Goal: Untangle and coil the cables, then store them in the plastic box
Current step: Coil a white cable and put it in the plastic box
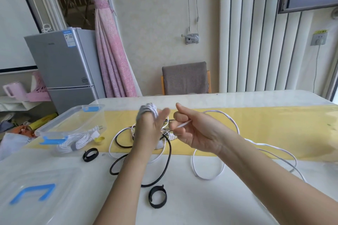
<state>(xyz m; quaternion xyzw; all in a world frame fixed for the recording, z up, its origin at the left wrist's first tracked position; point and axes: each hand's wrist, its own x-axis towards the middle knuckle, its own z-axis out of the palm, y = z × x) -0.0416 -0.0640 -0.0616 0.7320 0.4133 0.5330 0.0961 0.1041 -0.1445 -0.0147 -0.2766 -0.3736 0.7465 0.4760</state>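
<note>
My left hand (149, 129) is raised over the table with turns of white cable (149, 110) wound round its fingers. My right hand (192, 131) pinches the same white cable just to the right; the free length (208, 177) trails in loops across the table to the right. A black cable (164, 168) lies in loose loops under my left hand, mixed with white cable. The clear plastic box (73, 128) stands at the left and holds a coiled white cable (73, 143) with a plug.
Two black strap loops lie on the table, one (90, 154) near the box, one (157, 196) near the front. The box lid (36, 193) with blue clips lies at the front left. A yellow runner (274, 124) crosses the table. A chair (185, 78) stands behind.
</note>
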